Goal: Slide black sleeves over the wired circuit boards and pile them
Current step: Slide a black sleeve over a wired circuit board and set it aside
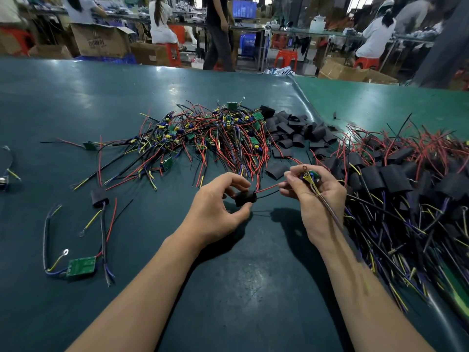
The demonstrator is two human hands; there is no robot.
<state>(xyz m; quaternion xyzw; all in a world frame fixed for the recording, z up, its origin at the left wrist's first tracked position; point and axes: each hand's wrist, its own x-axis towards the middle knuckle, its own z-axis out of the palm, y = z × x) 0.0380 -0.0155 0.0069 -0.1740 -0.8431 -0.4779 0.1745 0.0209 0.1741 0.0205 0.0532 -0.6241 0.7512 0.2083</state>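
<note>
The left hand (215, 207) pinches a black sleeve (245, 198) just above the table (76, 97); the right hand (313, 191) grips a small green board (312, 176), and its red and black wires (266, 190) go into the sleeve; the sleeve looks not yet over the board. A big heap of done ones (396, 179) lies on the right; many bare boards (215, 133) wait behind, beside spare sleeves (294, 133); loose wires could snag.

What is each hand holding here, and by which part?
Left hand pinches a black sleeve by its sides; right hand grips a wired circuit board around the board end.
</note>
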